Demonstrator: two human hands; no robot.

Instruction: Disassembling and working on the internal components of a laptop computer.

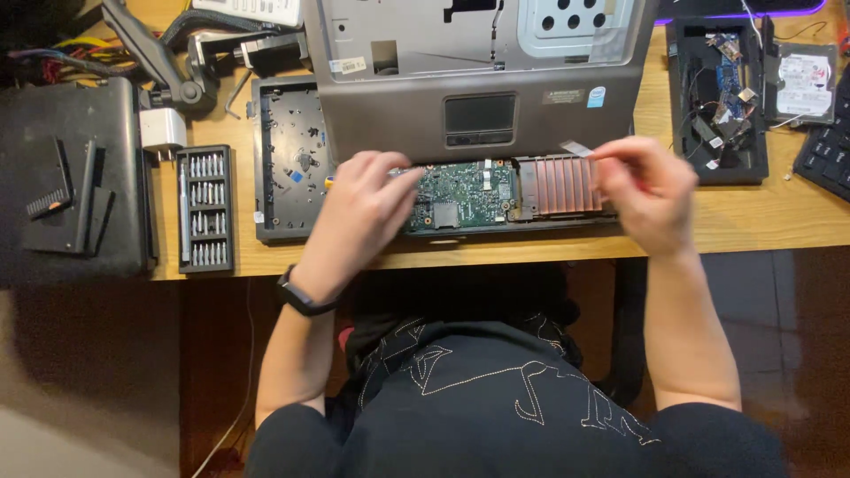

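Observation:
An opened laptop base (292,159) lies on the wooden desk, with a green circuit board (462,190) and a copper-coloured finned heat sink (560,184) exposed at its front. My left hand (359,217) grips a screwdriver, its handle end (329,181) just showing, with the tip toward the board's left edge. My right hand (645,190) hovers over the heat sink's right end, its fingers pinched on a small pale ribbon strip (575,147). The grey palm-rest cover (482,80) with its touchpad rests tilted behind the board.
A case of screwdriver bits (205,208) sits left of the laptop, beside a white charger plug (162,129) and a black laptop lid (71,173). At right are a black tray of parts (717,106), a hard drive (804,84) and a keyboard edge (828,155).

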